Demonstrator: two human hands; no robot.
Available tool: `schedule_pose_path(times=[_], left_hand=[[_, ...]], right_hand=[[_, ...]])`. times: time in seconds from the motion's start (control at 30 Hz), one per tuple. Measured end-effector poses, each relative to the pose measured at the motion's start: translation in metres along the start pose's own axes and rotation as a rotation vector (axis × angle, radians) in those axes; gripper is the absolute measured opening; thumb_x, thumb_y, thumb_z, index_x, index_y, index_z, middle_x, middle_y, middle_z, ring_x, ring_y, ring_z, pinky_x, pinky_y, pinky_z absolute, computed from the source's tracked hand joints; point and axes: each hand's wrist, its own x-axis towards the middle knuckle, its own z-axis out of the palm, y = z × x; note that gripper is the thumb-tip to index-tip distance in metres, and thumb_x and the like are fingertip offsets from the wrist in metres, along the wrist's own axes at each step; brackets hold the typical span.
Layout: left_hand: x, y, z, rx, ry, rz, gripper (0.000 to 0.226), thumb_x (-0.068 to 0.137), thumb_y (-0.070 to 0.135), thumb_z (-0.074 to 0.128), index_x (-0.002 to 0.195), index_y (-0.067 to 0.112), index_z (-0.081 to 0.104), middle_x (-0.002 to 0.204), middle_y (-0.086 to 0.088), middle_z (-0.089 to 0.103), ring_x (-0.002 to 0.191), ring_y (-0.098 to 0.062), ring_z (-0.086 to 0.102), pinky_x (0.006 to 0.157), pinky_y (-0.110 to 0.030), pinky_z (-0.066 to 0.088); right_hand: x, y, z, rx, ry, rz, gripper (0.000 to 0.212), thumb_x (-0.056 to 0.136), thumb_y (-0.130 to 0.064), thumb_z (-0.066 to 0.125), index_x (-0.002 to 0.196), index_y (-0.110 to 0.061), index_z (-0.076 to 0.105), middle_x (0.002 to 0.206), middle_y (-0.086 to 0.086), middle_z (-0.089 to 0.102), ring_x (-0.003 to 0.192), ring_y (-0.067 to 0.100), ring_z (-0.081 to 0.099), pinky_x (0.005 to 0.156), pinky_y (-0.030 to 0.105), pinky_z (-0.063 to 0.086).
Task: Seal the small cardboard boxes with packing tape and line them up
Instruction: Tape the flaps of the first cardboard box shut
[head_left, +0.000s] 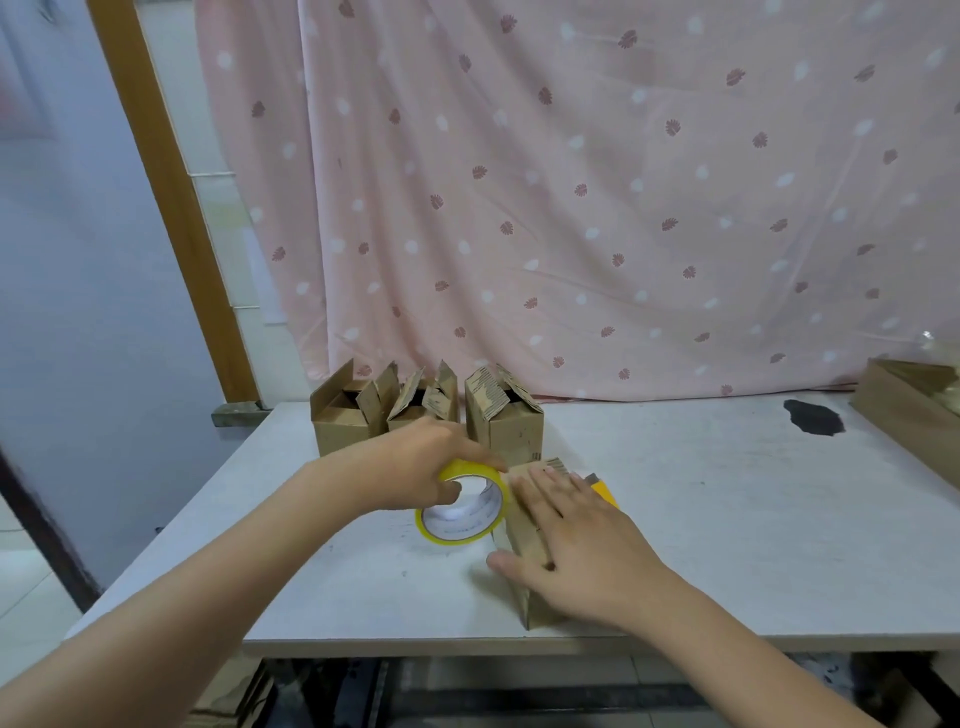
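Near the table's front edge, the right hand (563, 540) presses flat with spread fingers on a cardboard box (524, 535), while the left hand (421, 467) grips the yellow tape roll (462, 506) just beside it.

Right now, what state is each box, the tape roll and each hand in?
Box under the right hand: flaps closed, pressed flat.
Three boxes at the back: flaps open, standing upright.
Tape roll: on edge beside the pressed box, gripped.
Left hand: curled round the tape roll.
Right hand: fingers straight, pressing the box top.
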Motion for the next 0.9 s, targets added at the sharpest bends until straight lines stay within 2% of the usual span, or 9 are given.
schedule_pose_path(times=[0.13, 0.27, 0.33, 0.43, 0.53, 0.67, 0.73, 0.83, 0.9], left_hand=[[-0.002, 0.005, 0.005, 0.003, -0.002, 0.024, 0.06, 0.087, 0.008, 0.059, 0.134, 0.044, 0.057, 0.083, 0.011, 0.047, 0.087, -0.016, 0.042, 0.074, -0.019, 0.032], [-0.005, -0.005, 0.012, -0.033, -0.007, -0.031, 0.063, 0.083, 0.009, 0.058, 0.131, 0.05, 0.057, 0.096, -0.005, 0.058, 0.093, -0.02, 0.054, 0.086, -0.04, 0.047], [-0.008, -0.012, 0.015, -0.01, -0.018, -0.038, 0.064, 0.083, 0.008, 0.056, 0.13, 0.052, 0.057, 0.098, -0.006, 0.06, 0.094, -0.02, 0.056, 0.087, -0.042, 0.048], [-0.015, -0.009, 0.024, 0.01, -0.053, -0.064, 0.066, 0.089, 0.007, 0.052, 0.136, 0.053, 0.051, 0.097, -0.009, 0.056, 0.092, -0.02, 0.052, 0.084, -0.037, 0.047], [-0.018, -0.004, 0.032, 0.017, -0.053, -0.074, 0.07, 0.092, 0.006, 0.047, 0.142, 0.055, 0.042, 0.091, -0.002, 0.044, 0.088, -0.016, 0.043, 0.076, -0.027, 0.039], [-0.018, -0.008, 0.042, 0.015, -0.042, -0.088, 0.081, 0.09, 0.0, 0.043, 0.147, 0.057, 0.03, 0.093, -0.009, 0.049, 0.088, -0.022, 0.049, 0.083, -0.042, 0.048], [-0.018, -0.006, 0.048, 0.011, -0.035, -0.081, 0.082, 0.093, 0.0, 0.041, 0.147, 0.058, 0.025, 0.092, -0.006, 0.046, 0.082, -0.019, 0.044, 0.082, -0.04, 0.047], [-0.017, -0.005, 0.055, 0.005, -0.014, -0.082, 0.079, 0.094, 0.002, 0.041, 0.147, 0.059, 0.026, 0.086, 0.001, 0.039, 0.071, -0.011, 0.036, 0.072, -0.031, 0.04], [-0.016, -0.006, 0.059, 0.0, -0.001, -0.09, 0.078, 0.094, 0.002, 0.041, 0.147, 0.058, 0.027, 0.082, 0.004, 0.035, 0.068, -0.007, 0.035, 0.066, -0.027, 0.035]], right_hand=[[0.0, 0.001, 0.001, -0.03, 0.026, 0.0, 0.085, 0.089, -0.075, 0.025, 0.158, -0.027, 0.011, 0.166, -0.002, -0.001, 0.151, 0.011, -0.005, 0.117, 0.025, -0.01], [0.002, -0.001, 0.002, -0.041, 0.044, 0.002, 0.093, 0.077, -0.073, 0.009, 0.157, -0.026, 0.015, 0.166, 0.001, 0.004, 0.152, 0.013, 0.0, 0.115, 0.024, -0.01], [0.002, -0.001, 0.002, -0.039, 0.043, 0.006, 0.094, 0.076, -0.071, 0.007, 0.157, -0.026, 0.015, 0.166, 0.001, 0.004, 0.152, 0.014, 0.0, 0.115, 0.024, -0.01], [0.0, -0.002, 0.0, -0.04, 0.033, 0.005, 0.096, 0.074, -0.069, 0.004, 0.158, -0.024, 0.013, 0.166, 0.003, 0.003, 0.152, 0.015, 0.0, 0.113, 0.024, -0.012], [0.0, -0.003, 0.0, -0.046, 0.031, -0.008, 0.096, 0.075, -0.068, 0.002, 0.158, -0.022, 0.013, 0.165, 0.005, 0.003, 0.152, 0.017, -0.001, 0.115, 0.026, -0.012], [0.001, -0.003, -0.001, -0.114, -0.014, -0.014, 0.09, 0.082, -0.066, 0.001, 0.158, -0.019, 0.006, 0.165, 0.009, -0.004, 0.152, 0.02, -0.008, 0.117, 0.03, -0.015], [0.0, -0.003, -0.003, -0.13, -0.036, -0.02, 0.083, 0.09, -0.064, 0.005, 0.158, -0.018, 0.002, 0.164, 0.011, -0.009, 0.151, 0.021, -0.014, 0.115, 0.03, -0.018], [0.0, -0.005, -0.003, -0.122, -0.059, -0.03, 0.093, 0.079, -0.066, -0.008, 0.158, -0.017, 0.001, 0.163, 0.011, -0.013, 0.151, 0.022, -0.016, 0.115, 0.029, -0.018], [-0.001, -0.008, -0.004, -0.101, -0.069, -0.02, 0.098, 0.076, -0.066, -0.011, 0.158, -0.015, 0.004, 0.164, 0.011, -0.008, 0.151, 0.022, -0.011, 0.118, 0.03, -0.013]])
